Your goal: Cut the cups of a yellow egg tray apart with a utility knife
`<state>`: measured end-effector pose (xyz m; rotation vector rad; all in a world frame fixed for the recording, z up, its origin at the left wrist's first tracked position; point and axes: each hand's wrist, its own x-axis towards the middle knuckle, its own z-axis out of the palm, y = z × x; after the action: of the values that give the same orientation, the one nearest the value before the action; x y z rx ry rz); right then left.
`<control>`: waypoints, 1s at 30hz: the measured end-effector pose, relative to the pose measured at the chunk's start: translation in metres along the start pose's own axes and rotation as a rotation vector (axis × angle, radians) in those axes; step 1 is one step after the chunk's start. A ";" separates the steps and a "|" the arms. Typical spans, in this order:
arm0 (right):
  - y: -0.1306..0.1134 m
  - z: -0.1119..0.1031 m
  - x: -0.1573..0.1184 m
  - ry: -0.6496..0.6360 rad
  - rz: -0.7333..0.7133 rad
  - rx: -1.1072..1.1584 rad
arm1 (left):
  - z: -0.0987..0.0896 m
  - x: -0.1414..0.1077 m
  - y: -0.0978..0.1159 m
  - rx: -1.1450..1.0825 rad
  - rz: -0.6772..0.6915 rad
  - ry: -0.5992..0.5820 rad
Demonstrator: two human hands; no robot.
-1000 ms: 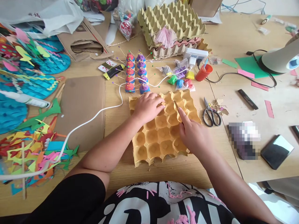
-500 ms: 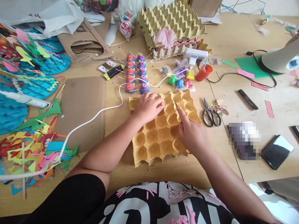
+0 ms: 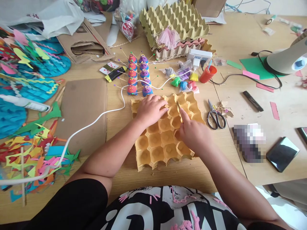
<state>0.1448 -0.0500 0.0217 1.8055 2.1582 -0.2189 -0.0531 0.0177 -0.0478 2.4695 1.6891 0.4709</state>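
A yellow cardboard egg tray (image 3: 157, 139) lies on the table in front of me. My left hand (image 3: 151, 110) rests on its far left part, fingers stretched over the cups and thumb apart. In my right hand (image 3: 193, 129) is a narrow knife (image 3: 177, 104), the index finger extended along its back. Only a short piece of the blade shows, touching the tray between two rows of cups; the handle is hidden in my palm. To the right of the tray lie black-handled scissors (image 3: 215, 118), apart from both hands.
Beyond the tray stand red and purple painted egg-cup figures (image 3: 132, 89) with pin-like feelers. A white cable (image 3: 96, 123) runs across the table beside a flat cardboard sheet (image 3: 81, 111). Stacked egg trays (image 3: 175, 19), a red cup (image 3: 207, 74) and paper scraps (image 3: 31, 156) lie around.
My right hand with the knife has shifted slightly toward the left and away from me along the tray. My left hand stays in place on the tray.
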 end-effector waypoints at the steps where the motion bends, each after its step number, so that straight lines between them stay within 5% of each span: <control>1: -0.001 -0.002 0.002 -0.014 0.003 0.006 | 0.000 0.000 0.000 -0.002 0.000 -0.001; 18: -0.001 -0.020 0.026 -0.049 -0.029 0.074 | 0.001 -0.001 -0.001 -0.008 -0.003 0.003; 30: -0.001 -0.003 -0.004 -0.058 -0.010 0.005 | 0.001 0.001 0.002 0.003 -0.019 0.003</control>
<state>0.1442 -0.0526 0.0259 1.7698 2.1289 -0.2759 -0.0510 0.0178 -0.0482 2.4542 1.7140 0.4703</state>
